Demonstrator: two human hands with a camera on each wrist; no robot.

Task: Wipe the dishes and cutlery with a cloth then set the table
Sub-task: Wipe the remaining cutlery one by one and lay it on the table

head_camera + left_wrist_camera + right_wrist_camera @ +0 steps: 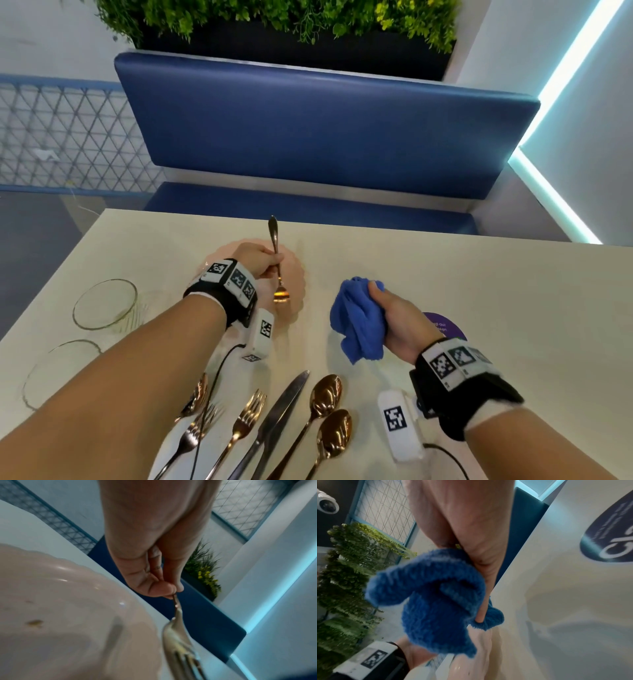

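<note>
My left hand [263, 262] grips a copper fork [278, 270] by its shaft, handle pointing away and tines [185, 660] toward me, above a pink scalloped plate [297, 274]. The left wrist view shows the fingers [159, 586] pinching the fork's neck over the plate [60, 608], which has small specks on it. My right hand [394, 318] holds a bunched blue cloth [359, 318] a little to the right of the plate, apart from the fork. The cloth [436, 601] hangs from the fingers above the table.
Near the front edge of the cream table [479, 274] lie two forks [245, 418], a knife [274, 418] and three copper spoons [325, 397]. Two clear glasses [104, 303] stand at the left. A purple round sticker [445, 325] lies under my right hand. A blue bench [325, 137] faces me.
</note>
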